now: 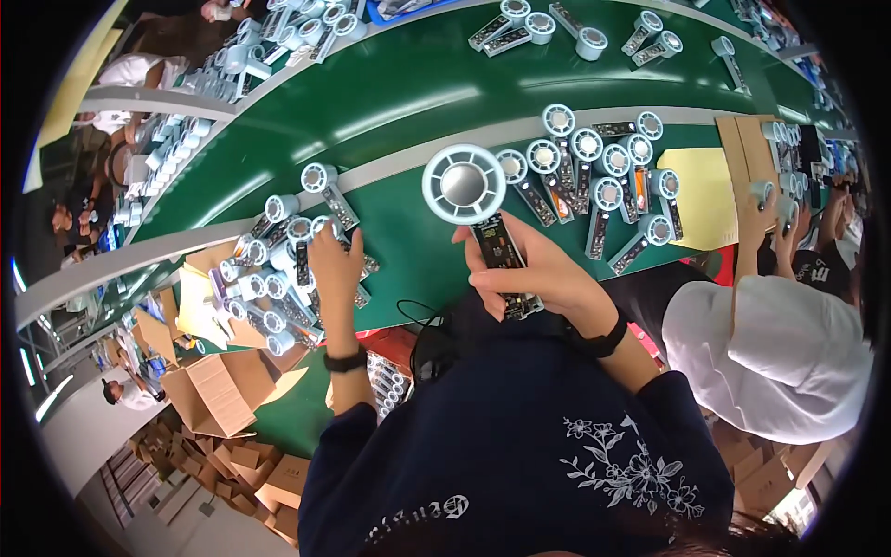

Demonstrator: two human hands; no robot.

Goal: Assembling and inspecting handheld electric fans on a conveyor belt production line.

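My right hand (543, 274) is closed around the handle of a handheld fan (461, 184), in front of me. Its round pale-blue head has a spoked ring and a silvery centre, and it faces up. A dark circuit board lies exposed along its handle. To the left, my left hand (336, 265) reaches over a cluster of similar fans (269, 286), its thumb held apart from its fingers. The fingertips are at one fan head (321, 226) at the cluster's edge and partly hide it. I see no fan lifted by this hand.
More fans (587, 144) stand in a group at the right, beside a yellow sheet (694, 200). A grey rail (390, 167) separates my green bench from a green surface carrying further fans. Open cardboard boxes (218, 395) lie lower left. A person in white (780, 353) works close on my right.
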